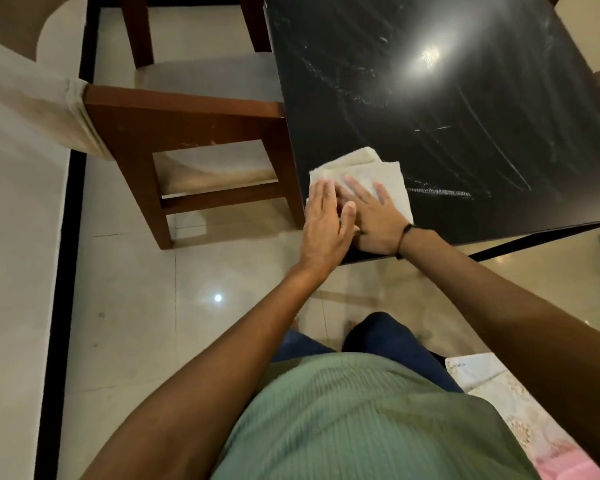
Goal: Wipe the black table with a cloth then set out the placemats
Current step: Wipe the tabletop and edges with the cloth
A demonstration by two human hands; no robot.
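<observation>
Both hands, left hand (324,220) and right hand (373,220), press flat, fingers straight, on the soft folded cloth (364,171) at the black surface's (465,116) near corner; limp, best gripped by its edge

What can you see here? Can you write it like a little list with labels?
place: a room with a shiny tiled floor
table: black table, streaky smears on its top
cloth: folded pale cloth lying flat at the table's near corner
left hand: left hand flat, fingers straight, pressing on the cloth
right hand: right hand flat on the cloth, partly under the left hand
chair: wooden chair beside the table
placemats: none on the table yet; a patterned sheet shows at the lower right, maybe one
step: wiping
</observation>
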